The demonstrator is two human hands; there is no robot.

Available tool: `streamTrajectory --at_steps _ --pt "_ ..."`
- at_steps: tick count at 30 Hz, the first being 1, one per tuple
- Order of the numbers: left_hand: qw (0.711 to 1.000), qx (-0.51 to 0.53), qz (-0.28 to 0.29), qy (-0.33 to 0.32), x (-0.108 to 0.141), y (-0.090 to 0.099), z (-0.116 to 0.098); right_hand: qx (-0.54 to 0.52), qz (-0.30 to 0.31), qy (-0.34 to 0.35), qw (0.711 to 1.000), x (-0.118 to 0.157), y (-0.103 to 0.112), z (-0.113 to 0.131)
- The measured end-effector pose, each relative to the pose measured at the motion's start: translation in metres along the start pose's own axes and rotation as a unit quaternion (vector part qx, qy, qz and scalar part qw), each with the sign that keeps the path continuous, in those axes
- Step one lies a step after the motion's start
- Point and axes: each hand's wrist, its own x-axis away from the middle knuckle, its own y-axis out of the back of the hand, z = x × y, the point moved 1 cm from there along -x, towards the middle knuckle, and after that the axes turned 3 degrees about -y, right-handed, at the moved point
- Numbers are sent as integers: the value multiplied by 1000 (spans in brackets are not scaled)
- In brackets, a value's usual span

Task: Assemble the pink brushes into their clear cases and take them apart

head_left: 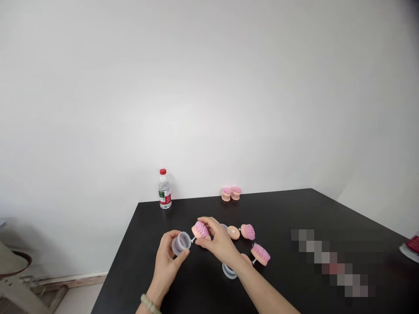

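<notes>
My left hand [165, 264] is closed around a small translucent plastic cup [180, 245], its round mouth turned toward the right. Between the fingers and thumb of my right hand [218, 242] is a brush head [200, 230] with pink bristles and a peach base. A short white stem [193, 240] sticks out of that base and points at the cup; whether the two touch I cannot tell. Right of my right hand lie a peach disc [233, 233] and two more pink brush heads [248, 232] with stems. Another translucent cup [229, 271] is partly covered by my right forearm.
Two put-together pink brushes [226, 194] stand at the back of the black table [278, 209], near the wall. A water bottle [165, 192] with a red cap stands at the back left. A blurred-out strip [330, 264] covers something at the right.
</notes>
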Motion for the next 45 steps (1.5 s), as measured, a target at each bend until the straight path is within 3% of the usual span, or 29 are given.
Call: streamTrajectory --at_steps 3,7,17,27,37,45 --pt "996 44 75 -6 7 -6 -4 -105 -46 13 993 22 -5 -7" --pt "989 79 123 0 12 -11 -5 -143 -82 27 986 36 -15 -15" --pt "970 154 174 73 18 -14 -24 -89 -71 51 992 54 -19 -18" --pt "942 206 237 120 24 -14 -30 -35 -63 109 991 64 -13 -14" --pt "936 226 243 121 25 -15 -31 -8 -85 130 988 66 -11 -10" --pt "936 232 239 113 27 -16 -30 -7 -86 187 979 64 -6 -4"
